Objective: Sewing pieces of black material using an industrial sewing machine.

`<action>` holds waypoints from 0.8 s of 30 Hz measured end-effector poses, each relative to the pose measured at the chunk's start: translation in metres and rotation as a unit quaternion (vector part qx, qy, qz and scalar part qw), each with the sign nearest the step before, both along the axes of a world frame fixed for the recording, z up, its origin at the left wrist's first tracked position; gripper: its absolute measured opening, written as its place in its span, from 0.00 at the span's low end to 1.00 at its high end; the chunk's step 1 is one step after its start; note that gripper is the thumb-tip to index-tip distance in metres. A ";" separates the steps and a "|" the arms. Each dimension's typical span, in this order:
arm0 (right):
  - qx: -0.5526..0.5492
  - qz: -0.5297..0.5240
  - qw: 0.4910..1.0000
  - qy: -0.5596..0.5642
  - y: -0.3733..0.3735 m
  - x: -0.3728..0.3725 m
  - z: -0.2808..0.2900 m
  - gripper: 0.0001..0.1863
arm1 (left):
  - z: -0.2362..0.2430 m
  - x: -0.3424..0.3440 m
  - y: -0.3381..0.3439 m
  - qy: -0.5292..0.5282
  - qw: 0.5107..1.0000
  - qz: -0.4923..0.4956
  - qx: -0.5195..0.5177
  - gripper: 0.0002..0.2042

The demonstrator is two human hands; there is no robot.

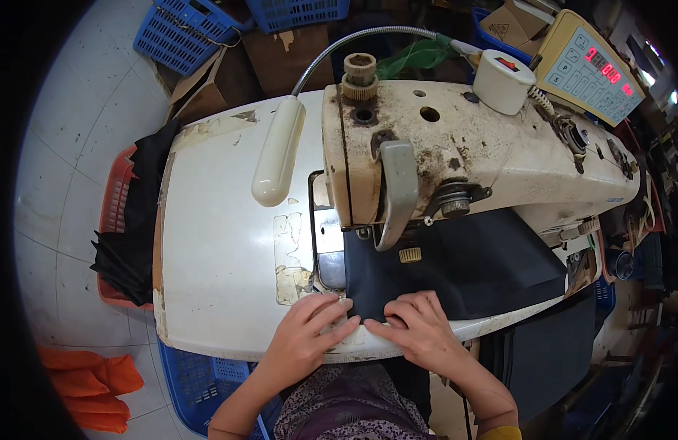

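Observation:
A dark navy piece of fabric (471, 264) lies on the white sewing machine table, partly under the arm of a worn cream sewing machine (449, 139). At its near left corner my left hand (309, 334) pinches the edge between thumb and fingers. Just to the right, my right hand (421, 330) grips the same near edge, its fingers curled over the cloth and its thumb at the border. Both hands are close together at the table's front rim, nearer to me than the needle area. The presser foot and needle are mostly hidden behind the machine's grey lever (399, 191).
A white lamp (279, 150) on a bendable metal neck hangs left of the machine head. A control panel (592, 70) glows red at the far right. On the left stands a red basket (115, 198) with black cloth; orange cloth (89, 389) lies on the floor.

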State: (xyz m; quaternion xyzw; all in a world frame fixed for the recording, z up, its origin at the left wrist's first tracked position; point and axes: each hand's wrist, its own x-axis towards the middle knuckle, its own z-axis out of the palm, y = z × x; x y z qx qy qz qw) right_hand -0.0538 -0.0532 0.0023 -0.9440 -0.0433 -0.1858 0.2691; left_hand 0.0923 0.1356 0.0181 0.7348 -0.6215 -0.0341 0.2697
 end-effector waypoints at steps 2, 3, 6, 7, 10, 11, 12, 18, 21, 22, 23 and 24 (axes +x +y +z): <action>-0.022 -0.018 1.000 0.004 -0.003 0.005 0.001 0.21 | -0.003 0.006 -0.002 -0.019 1.000 0.004 -0.002 0.28; -0.023 -0.017 1.000 0.002 -0.005 0.008 0.002 0.21 | -0.004 0.009 -0.004 -0.020 1.000 0.005 -0.003 0.28; -0.034 -0.035 0.999 0.003 -0.010 0.017 0.002 0.21 | -0.006 0.020 -0.010 -0.047 0.999 0.004 -0.009 0.27; -0.035 -0.034 0.999 0.002 -0.011 0.019 0.002 0.21 | -0.006 0.024 -0.012 -0.049 0.999 0.005 -0.010 0.27; -0.053 -0.054 0.997 -0.015 -0.015 0.026 0.002 0.20 | -0.005 0.035 -0.020 -0.068 0.998 -0.006 -0.011 0.27; -0.054 -0.053 0.997 -0.016 -0.015 0.024 0.002 0.20 | -0.004 0.038 -0.022 -0.069 0.998 -0.006 -0.011 0.27; -0.081 -0.067 0.992 -0.066 -0.016 0.017 0.000 0.21 | -0.003 0.041 -0.025 -0.076 0.997 -0.013 -0.010 0.26; -0.183 -0.327 0.879 -0.293 -0.069 -0.050 -0.021 0.22 | 0.004 0.057 -0.043 -0.105 0.994 -0.031 -0.002 0.25; -0.207 -0.436 0.823 -0.300 -0.118 -0.056 -0.019 0.22 | 0.001 0.065 -0.051 -0.123 0.992 -0.030 -0.020 0.25; -0.201 -0.493 0.799 -0.280 -0.129 -0.056 -0.018 0.23 | -0.001 0.068 -0.053 -0.132 0.990 -0.028 -0.029 0.24; -0.193 -0.548 0.772 -0.259 -0.136 -0.055 -0.017 0.24 | -0.003 0.072 -0.055 -0.132 0.990 -0.028 -0.029 0.24; -0.193 -0.548 0.772 -0.259 -0.141 -0.055 -0.017 0.24 | -0.006 0.075 -0.057 -0.132 0.991 -0.023 -0.032 0.23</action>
